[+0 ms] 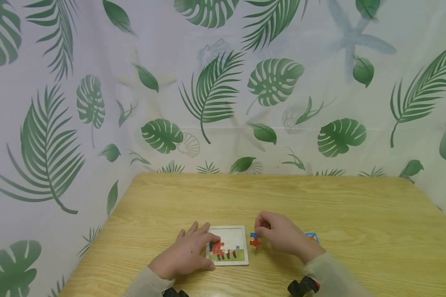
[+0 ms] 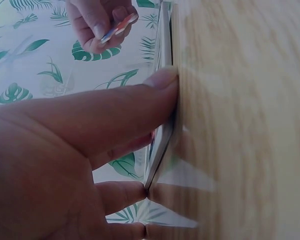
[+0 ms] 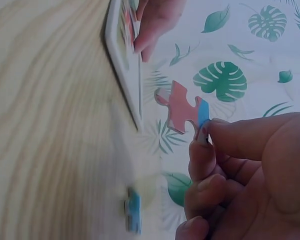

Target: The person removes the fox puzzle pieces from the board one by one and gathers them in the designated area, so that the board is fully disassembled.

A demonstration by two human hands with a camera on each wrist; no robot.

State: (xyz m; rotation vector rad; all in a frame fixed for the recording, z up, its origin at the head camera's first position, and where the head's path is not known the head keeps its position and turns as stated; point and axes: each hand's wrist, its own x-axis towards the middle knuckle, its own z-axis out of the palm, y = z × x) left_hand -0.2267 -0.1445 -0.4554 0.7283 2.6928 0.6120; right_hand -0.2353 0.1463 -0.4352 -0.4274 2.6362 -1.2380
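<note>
A puzzle piece (image 3: 180, 107), red with a blue edge, is pinched between thumb and forefinger of my right hand (image 1: 280, 233). In the head view that hand is just right of the white-framed puzzle board (image 1: 246, 251), with the piece held above the table. My left hand (image 1: 189, 251) rests on the board's left side, its fingers spread and partly over it. The left wrist view has the left thumb (image 2: 130, 107) against the board's edge. Pieces with red, green and black parts fill the lower portion of the board; the upper portion shows its pale base.
Another blue puzzle piece (image 1: 312, 236) lies on the wooden table (image 1: 178, 198), partly hidden behind the right wrist. A leaf-printed cloth (image 1: 223, 103) hangs behind the table and along its left side.
</note>
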